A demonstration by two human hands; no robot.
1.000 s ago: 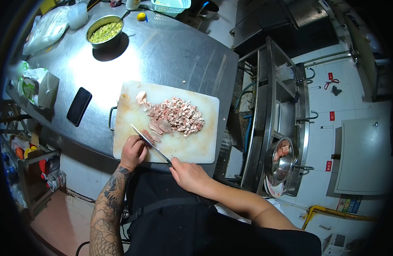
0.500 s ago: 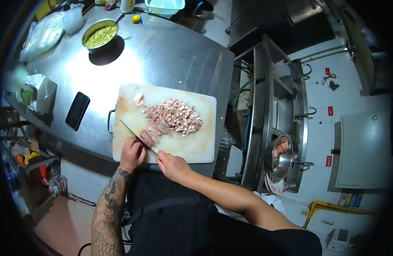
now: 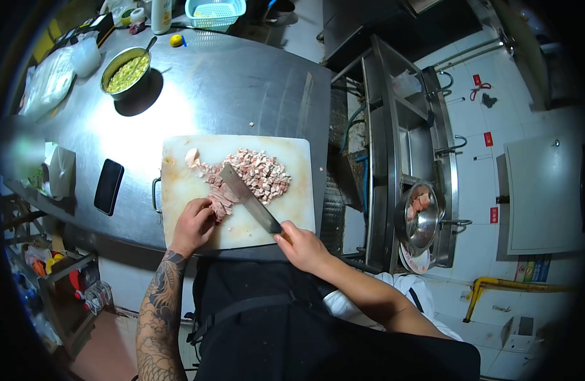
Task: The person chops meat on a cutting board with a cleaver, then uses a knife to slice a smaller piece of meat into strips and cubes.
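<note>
A white cutting board (image 3: 178, 222) lies on the steel table with a heap of diced meat (image 3: 264, 174) on it. My right hand (image 3: 300, 247) is closed round the handle of a cleaver (image 3: 249, 198), whose blade slants up and left, its broad side showing, between the diced heap and the meat slices. Curled fingers of my left hand (image 3: 194, 223) hold the near end of the sliced meat (image 3: 221, 198); the fingertips are partly hidden. One pale chunk of fat (image 3: 192, 157) sits at the board's upper left.
A phone (image 3: 108, 187) lies left of the board. Beyond it stands a metal bowl of chopped green food (image 3: 127, 75) with a spoon. A blue basket (image 3: 215, 14) is at the far edge. To the right, a steel bowl with meat pieces (image 3: 419, 219) rests at the sink.
The cleaver has moved right and up from beside my left fingers, and its blade has turned to show its side. My left hand stays by the meat. The view has shifted slightly.
</note>
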